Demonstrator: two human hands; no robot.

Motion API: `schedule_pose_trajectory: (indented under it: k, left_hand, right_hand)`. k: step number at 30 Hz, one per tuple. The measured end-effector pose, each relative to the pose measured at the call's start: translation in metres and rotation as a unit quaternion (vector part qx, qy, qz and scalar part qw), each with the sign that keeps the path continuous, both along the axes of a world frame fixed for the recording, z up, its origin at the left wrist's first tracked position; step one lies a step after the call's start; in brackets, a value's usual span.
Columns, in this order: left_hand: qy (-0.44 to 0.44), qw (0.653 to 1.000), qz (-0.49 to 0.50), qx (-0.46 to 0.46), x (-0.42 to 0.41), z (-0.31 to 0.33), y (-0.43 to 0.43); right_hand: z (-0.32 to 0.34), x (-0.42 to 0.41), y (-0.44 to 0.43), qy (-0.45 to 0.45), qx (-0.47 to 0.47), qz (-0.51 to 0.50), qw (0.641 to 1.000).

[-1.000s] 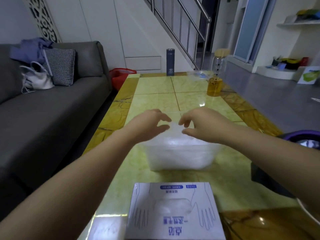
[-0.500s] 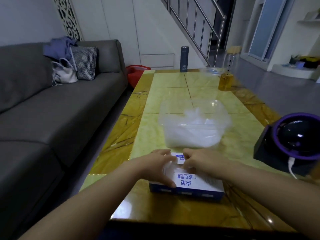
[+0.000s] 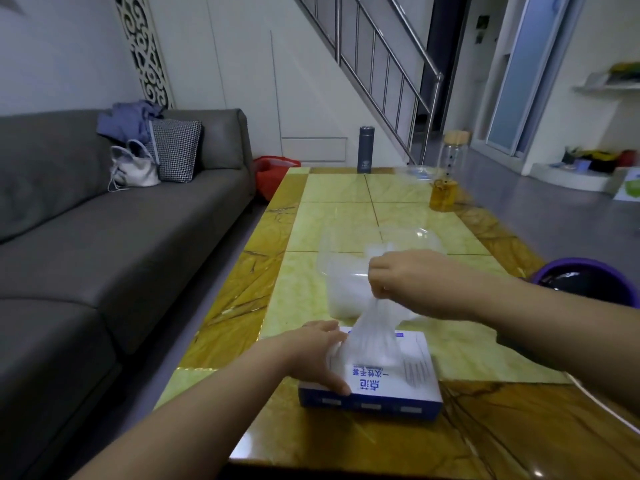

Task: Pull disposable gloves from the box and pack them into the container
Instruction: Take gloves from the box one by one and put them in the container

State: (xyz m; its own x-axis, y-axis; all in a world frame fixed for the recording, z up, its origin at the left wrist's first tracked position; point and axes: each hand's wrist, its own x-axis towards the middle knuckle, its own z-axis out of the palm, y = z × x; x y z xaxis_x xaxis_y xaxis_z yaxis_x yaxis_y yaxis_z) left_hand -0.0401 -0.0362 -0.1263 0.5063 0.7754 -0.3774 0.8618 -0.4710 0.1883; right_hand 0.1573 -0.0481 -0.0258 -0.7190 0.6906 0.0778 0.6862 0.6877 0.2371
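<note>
On my feed the glove box (image 3: 391, 386) lies flat near the front edge of the yellow marble-patterned desk (image 3: 332, 209), blue sides toward me. My left grip (image 3: 311, 355) rests on the box's left end, fingers spread loosely over the top and the thumb at the near edge, curled round nothing. My right grip (image 3: 412, 285) hangs above the box, fingers pinched together on the top of a thin clear disposable glove (image 3: 374, 337). The glove stretches down from that pinch into the opening in the box lid, so its lower part sits in the box. Just behind the box stands the clear plastic container (image 3: 426, 233), open-topped and already holding a white heap of gloves; my right grip partly covers it. At the far end of the desk I see a dark thermos flask (image 3: 366, 149) and an amber glass jar (image 3: 443, 195). A grey sofa (image 3: 104, 237) runs along the left.
</note>
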Motion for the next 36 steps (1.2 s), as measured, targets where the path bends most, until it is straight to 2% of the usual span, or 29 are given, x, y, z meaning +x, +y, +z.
schedule_pose_trajectory:
  k: [3, 5, 7, 9, 11, 13, 17, 20, 21, 22, 23, 25, 26, 27, 28, 29, 32, 33, 34, 36]
  left_hand:
    - [-0.025, 1.000, 0.001, -0.012, 0.000, 0.002, 0.002]
    - [-0.137, 0.989, 0.012, -0.063, -0.002, 0.013, 0.005]
    - [-0.288, 0.944, 0.043, -0.155, -0.005, 0.032, 0.005]
    - [-0.421, 0.869, 0.073, -0.249, -0.006, 0.052, 0.003]
    - [-0.514, 0.800, 0.110, -0.290, -0.005, 0.069, 0.004]
    - [-0.572, 0.752, 0.139, -0.296, 0.002, 0.082, 0.004]
    - [-0.651, 0.679, 0.193, -0.278, 0.020, 0.098, 0.003]
    - [-0.674, 0.662, 0.197, -0.261, 0.024, 0.104, 0.005]
    - [-0.682, 0.656, 0.200, -0.255, 0.024, 0.105, 0.007]
    - [-0.692, 0.646, 0.203, -0.250, 0.023, 0.107, 0.009]
    - [-0.705, 0.633, 0.203, -0.247, 0.022, 0.108, 0.012]
    - [-0.728, 0.609, 0.201, -0.241, 0.019, 0.112, 0.019]
    - [-0.737, 0.599, 0.202, -0.239, 0.018, 0.114, 0.021]
    - [-0.744, 0.590, 0.200, -0.240, 0.017, 0.115, 0.025]
    - [-0.751, 0.583, 0.196, -0.241, 0.016, 0.116, 0.027]
    - [-0.756, 0.578, 0.192, -0.241, 0.016, 0.118, 0.031]
    - [-0.770, 0.567, 0.196, -0.215, 0.015, 0.119, 0.043]
    - [-0.776, 0.564, 0.201, -0.199, 0.015, 0.119, 0.048]
    - [-0.779, 0.563, 0.209, -0.180, 0.014, 0.119, 0.054]
    - [-0.768, 0.581, 0.233, -0.136, 0.012, 0.118, 0.067]
  right_hand:
    - [0.029, 0.007, 0.003, 0.096, 0.028, -0.041, 0.994]
    - [0.045, 0.013, 0.005, 0.141, 0.033, -0.049, 0.988]
    - [0.054, 0.020, 0.007, 0.165, 0.029, -0.058, 0.984]
    - [0.058, 0.023, 0.009, 0.191, 0.031, -0.053, 0.980]
    - [0.059, 0.025, 0.009, 0.214, 0.035, -0.045, 0.975]
    - [0.057, 0.025, 0.009, 0.227, 0.028, -0.048, 0.972]
    - [0.047, 0.025, 0.009, 0.275, 0.002, -0.048, 0.960]
    - [0.038, 0.028, 0.010, 0.343, -0.032, -0.074, 0.936]
    - [0.035, 0.029, 0.011, 0.390, -0.057, -0.101, 0.913]
    - [0.031, 0.030, 0.012, 0.455, -0.099, -0.140, 0.874]
    - [0.028, 0.030, 0.013, 0.532, -0.165, -0.183, 0.810]
    - [0.017, 0.030, 0.019, 0.650, -0.343, -0.239, 0.635]
    - [0.010, 0.030, 0.022, 0.668, -0.424, -0.246, 0.560]
    - [0.006, 0.028, 0.023, 0.670, -0.486, -0.240, 0.507]
    - [0.002, 0.025, 0.024, 0.671, -0.527, -0.218, 0.474]
    - [0.000, 0.021, 0.026, 0.675, -0.545, -0.187, 0.461]
    - [0.003, 0.012, 0.041, 0.734, -0.488, -0.116, 0.459]
    - [0.008, 0.010, 0.045, 0.755, -0.441, -0.114, 0.472]
    - [0.013, 0.010, 0.050, 0.763, -0.388, -0.118, 0.504]
    - [0.020, 0.015, 0.060, 0.735, -0.294, -0.128, 0.598]
